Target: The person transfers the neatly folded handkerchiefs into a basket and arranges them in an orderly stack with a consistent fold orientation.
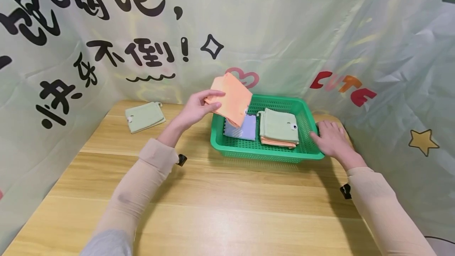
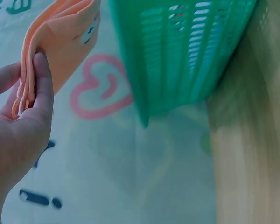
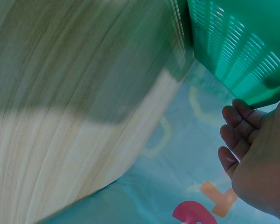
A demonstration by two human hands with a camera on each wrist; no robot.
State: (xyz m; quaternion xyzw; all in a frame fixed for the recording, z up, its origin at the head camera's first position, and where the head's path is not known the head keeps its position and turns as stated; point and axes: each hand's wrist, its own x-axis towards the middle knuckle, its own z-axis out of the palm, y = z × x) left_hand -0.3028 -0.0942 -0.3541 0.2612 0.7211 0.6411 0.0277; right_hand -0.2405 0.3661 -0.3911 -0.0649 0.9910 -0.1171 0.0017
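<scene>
My left hand (image 1: 194, 110) pinches a folded orange towel (image 1: 232, 98) between thumb and fingers, holding it above the left side of a green plastic basket (image 1: 270, 154). In the left wrist view, the towel's layered edge (image 2: 25, 88) lies between the fingertips and thumb. My right hand (image 1: 332, 139) rests at the basket's right rim, its thumb over the rim and its fingers loosely bent outside. Inside the basket, a purple folded towel (image 1: 243, 129) lies partly hidden below the orange one. Beside it, a pale green folded towel (image 1: 279, 125) is stacked on orange cloth (image 1: 277, 142).
Another pale green folded towel (image 1: 145, 117) lies on the wooden table (image 1: 227, 204) at the back left. A printed fabric backdrop (image 1: 277, 31) stands behind the table and along both sides.
</scene>
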